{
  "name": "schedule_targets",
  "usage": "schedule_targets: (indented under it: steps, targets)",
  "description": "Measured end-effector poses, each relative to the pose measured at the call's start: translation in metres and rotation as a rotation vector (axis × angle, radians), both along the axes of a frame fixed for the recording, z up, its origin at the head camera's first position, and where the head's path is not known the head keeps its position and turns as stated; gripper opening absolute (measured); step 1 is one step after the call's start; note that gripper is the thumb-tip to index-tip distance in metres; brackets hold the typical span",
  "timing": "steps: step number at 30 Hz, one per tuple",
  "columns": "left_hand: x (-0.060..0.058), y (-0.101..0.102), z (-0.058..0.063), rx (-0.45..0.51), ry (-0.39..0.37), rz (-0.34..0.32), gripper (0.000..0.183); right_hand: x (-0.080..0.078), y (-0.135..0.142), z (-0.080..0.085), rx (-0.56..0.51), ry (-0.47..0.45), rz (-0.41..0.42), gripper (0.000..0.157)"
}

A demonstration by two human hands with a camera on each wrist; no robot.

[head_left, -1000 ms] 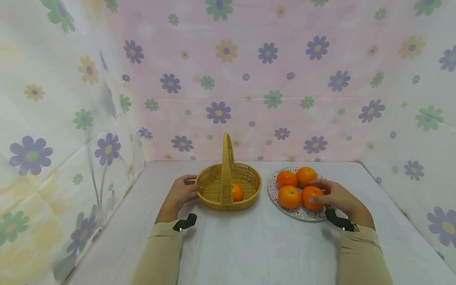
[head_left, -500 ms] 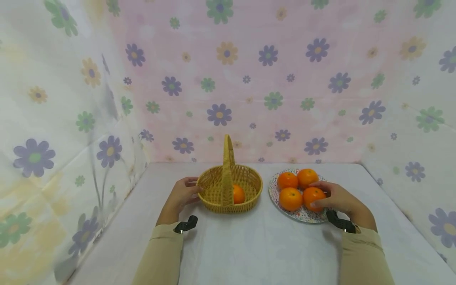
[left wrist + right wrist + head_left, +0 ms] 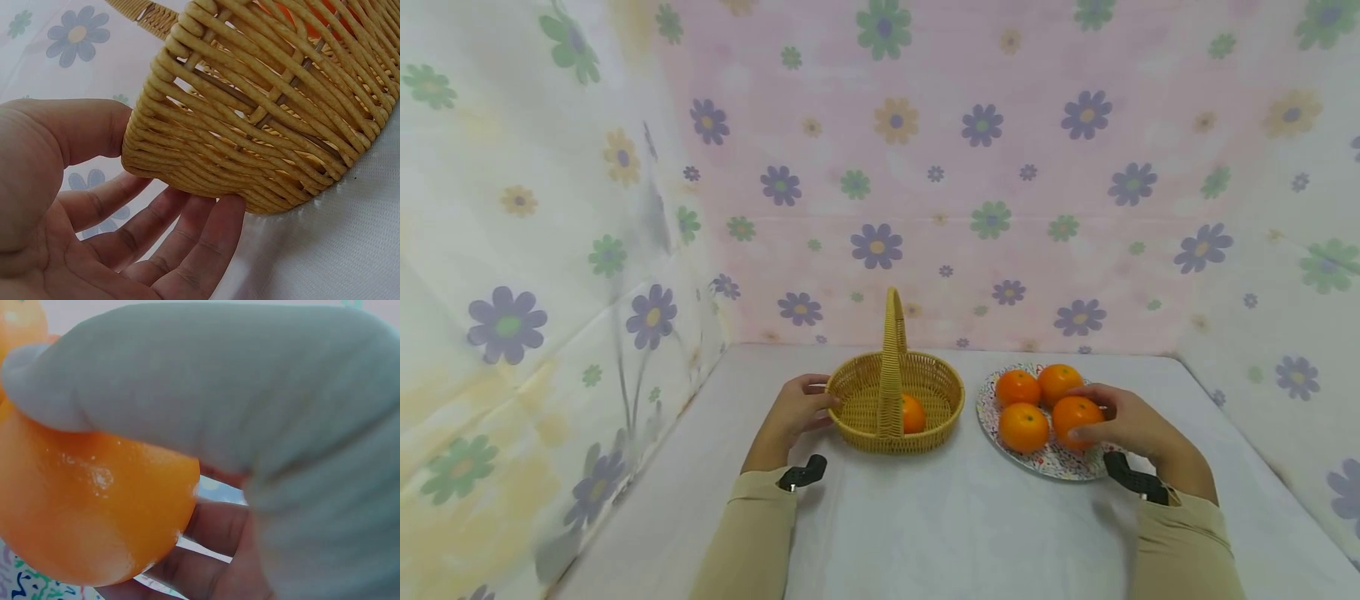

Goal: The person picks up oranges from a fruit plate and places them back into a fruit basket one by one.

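Note:
A yellow woven basket (image 3: 859, 438) with a tall arched handle stands near the middle of the table. My left hand (image 3: 792, 414) holds its left end; in the left wrist view the thumb presses the woven side and the fingers reach beneath the base. One orange (image 3: 913, 414) lies inside the basket, partly behind the handle. To the right, my right hand (image 3: 1138, 427) grips the front right orange (image 3: 1077, 422) on a speckled plate (image 3: 1060, 463). The right wrist view shows the thumb over the top of this orange (image 3: 100, 512) and fingers behind it.
Beside the gripped fruit, the plate carries a front left orange (image 3: 1023, 428), a back left orange (image 3: 1017, 388) and a back right orange (image 3: 1059, 382). White cloth covers the table (image 3: 955, 533). Flowered fabric (image 3: 940, 283) walls the back and both sides.
The whole head view has shifted slightly, so everything appears a little further right and lower. Both hands keep their places at the basket and the orange.

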State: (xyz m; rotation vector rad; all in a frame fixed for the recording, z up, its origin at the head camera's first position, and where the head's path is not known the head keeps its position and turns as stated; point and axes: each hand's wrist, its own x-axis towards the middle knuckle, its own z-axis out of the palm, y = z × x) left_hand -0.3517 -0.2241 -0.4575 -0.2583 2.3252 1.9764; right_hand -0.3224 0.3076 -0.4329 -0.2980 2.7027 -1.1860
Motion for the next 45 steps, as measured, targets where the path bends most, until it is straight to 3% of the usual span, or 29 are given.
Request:
schedule_targets:
  steps: [10,19,29,45]
  targets:
    - [0.000,-0.001,0.002,-0.009,-0.007,-0.008,0.054,0.004,-0.003,0.013,-0.020,0.038,0.016,0.075]
    - [-0.001,-0.001,0.000,-0.016,-0.019,0.003,0.054,0.004,-0.013,0.023,-0.034,0.070,-0.044,0.081]
    - [-0.002,0.000,0.001,-0.016,-0.022,0.001,0.055,0.007,-0.027,0.033,-0.103,0.166,-0.041,0.079]
    - [-0.001,0.001,0.002,-0.024,-0.026,0.006,0.056,0.001,-0.047,0.036,-0.194,0.226,-0.063,0.082]
